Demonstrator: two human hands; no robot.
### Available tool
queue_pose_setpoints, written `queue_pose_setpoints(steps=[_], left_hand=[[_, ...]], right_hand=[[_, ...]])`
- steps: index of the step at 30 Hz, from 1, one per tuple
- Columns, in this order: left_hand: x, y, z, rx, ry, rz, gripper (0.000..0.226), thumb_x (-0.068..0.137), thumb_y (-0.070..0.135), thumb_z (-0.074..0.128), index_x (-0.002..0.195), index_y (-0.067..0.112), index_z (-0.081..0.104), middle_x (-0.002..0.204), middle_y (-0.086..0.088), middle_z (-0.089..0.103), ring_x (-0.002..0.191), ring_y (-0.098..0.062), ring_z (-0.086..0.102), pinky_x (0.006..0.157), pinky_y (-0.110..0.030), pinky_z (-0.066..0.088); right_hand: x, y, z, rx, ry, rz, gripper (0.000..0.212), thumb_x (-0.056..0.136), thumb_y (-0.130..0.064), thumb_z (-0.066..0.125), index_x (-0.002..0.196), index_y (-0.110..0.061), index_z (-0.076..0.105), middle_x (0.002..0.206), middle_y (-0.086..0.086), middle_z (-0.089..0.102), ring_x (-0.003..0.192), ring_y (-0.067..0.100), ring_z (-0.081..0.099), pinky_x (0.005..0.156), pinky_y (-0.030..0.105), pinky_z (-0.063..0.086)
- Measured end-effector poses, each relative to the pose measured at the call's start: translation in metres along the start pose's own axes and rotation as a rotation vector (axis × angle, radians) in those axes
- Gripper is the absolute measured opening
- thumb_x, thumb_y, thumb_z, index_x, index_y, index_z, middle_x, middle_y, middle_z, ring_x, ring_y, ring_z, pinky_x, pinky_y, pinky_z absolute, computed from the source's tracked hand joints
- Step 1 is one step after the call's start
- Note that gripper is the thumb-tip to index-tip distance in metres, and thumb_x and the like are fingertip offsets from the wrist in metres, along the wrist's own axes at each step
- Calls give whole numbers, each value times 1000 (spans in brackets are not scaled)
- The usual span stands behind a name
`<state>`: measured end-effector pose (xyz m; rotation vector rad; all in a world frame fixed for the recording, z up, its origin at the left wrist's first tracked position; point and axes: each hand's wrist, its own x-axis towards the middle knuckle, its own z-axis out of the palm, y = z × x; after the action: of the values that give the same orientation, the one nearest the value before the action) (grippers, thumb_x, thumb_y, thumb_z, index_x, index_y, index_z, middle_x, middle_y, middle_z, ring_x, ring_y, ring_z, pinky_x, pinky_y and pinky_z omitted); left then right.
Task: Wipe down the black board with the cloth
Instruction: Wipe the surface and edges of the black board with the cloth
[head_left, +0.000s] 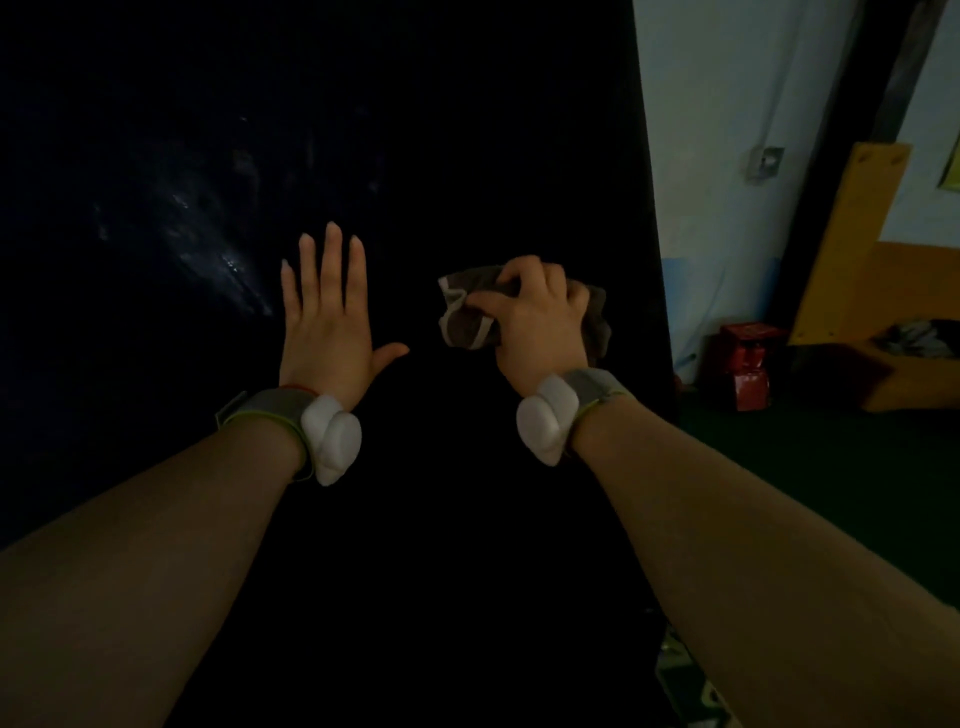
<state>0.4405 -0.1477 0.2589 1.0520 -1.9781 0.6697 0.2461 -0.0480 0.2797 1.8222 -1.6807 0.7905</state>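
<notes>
A large black board (415, 130) stands upright and fills most of the head view, with pale shiny smears on its left part. My left hand (324, 317) lies flat against the board, fingers straight and pointing up, thumb spread to the right. To its right, my right hand (540, 322) grips a bunched grey cloth (467, 317) with a light hem, held against the board at about the same height. Part of the cloth sticks out on both sides of the fist. Both wrists carry grey bands with white pads.
The board's right edge (657, 260) runs down beside a pale wall (727, 104). Beyond it stand a red box (748, 364), a yellow wooden panel (852, 239) and a green floor (831, 467).
</notes>
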Motion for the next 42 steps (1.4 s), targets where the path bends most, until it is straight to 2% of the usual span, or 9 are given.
queue_pose_setpoints(steps=[6, 12, 18, 20, 22, 25, 29, 36, 42], left_hand=[[-28, 6, 14, -22, 22, -6, 107, 77, 46, 69, 149, 2, 3, 156, -22, 1, 143, -40, -2, 114, -51, -3], [-68, 12, 34, -23, -17, 5, 113, 71, 49, 73, 149, 3, 5, 156, -22, 3, 142, -38, -3, 114, -54, 0], [-70, 19, 40, 8, -47, -31, 117, 69, 48, 75, 147, -3, 5, 154, -27, 3, 140, -45, -2, 111, -56, -4], [-69, 18, 41, 8, -41, -31, 118, 68, 48, 75, 147, -3, 4, 153, -28, 4, 140, -46, 0, 111, -57, -3], [-69, 18, 45, 6, -27, -36, 119, 68, 50, 74, 148, 0, 2, 154, -27, 4, 140, -46, 0, 111, -56, -4], [-69, 15, 48, 9, -9, -40, 117, 69, 56, 68, 149, 5, 0, 155, -24, 4, 140, -44, 0, 112, -53, -7], [-72, 12, 52, 30, -5, -33, 113, 71, 62, 58, 149, 5, 0, 155, -24, 3, 140, -42, -2, 112, -43, -18], [-85, 14, 53, -35, 42, -24, 102, 77, 54, 58, 149, 7, 3, 156, -20, 2, 142, -37, -2, 115, -35, -17], [-136, 22, 70, -63, -41, -8, 101, 77, 51, 62, 149, 4, 9, 156, -21, 6, 143, -39, 1, 117, -41, -9]], right_hand=[[-48, -1, 47, -55, -78, -2, 34, 101, -36, 42, 135, -43, 47, 139, 4, 36, 130, 29, 24, 102, 43, 6], [-73, -4, 67, -64, -110, -8, 37, 86, -12, 57, 114, -33, 65, 121, 0, 52, 113, 24, 38, 92, 39, 25], [-87, 9, 64, -26, -250, -134, 33, 102, -30, 41, 133, -35, 53, 141, 8, 38, 130, 31, 24, 102, 42, 10], [-84, 7, 49, 27, -199, -135, 32, 98, -24, 49, 127, -30, 60, 137, 14, 44, 128, 38, 34, 101, 44, 14], [-76, 4, 33, 110, -8, -76, 30, 86, -10, 60, 114, -18, 69, 121, 26, 54, 112, 51, 48, 92, 56, 30], [-55, 2, 23, 215, 200, 24, 33, 82, -6, 59, 112, -15, 70, 120, 30, 53, 108, 54, 48, 89, 61, 35], [-49, 2, 50, 45, 105, 97, 31, 99, -27, 49, 129, -29, 59, 141, 15, 43, 131, 40, 32, 107, 53, 18], [-96, 0, 100, 24, -12, 50, 29, 99, -31, 47, 124, -33, 61, 133, 10, 48, 126, 37, 35, 102, 47, 12], [-140, 1, 132, -10, -172, 31, 29, 100, -37, 45, 127, -40, 56, 135, 4, 42, 126, 28, 25, 102, 44, 8]])
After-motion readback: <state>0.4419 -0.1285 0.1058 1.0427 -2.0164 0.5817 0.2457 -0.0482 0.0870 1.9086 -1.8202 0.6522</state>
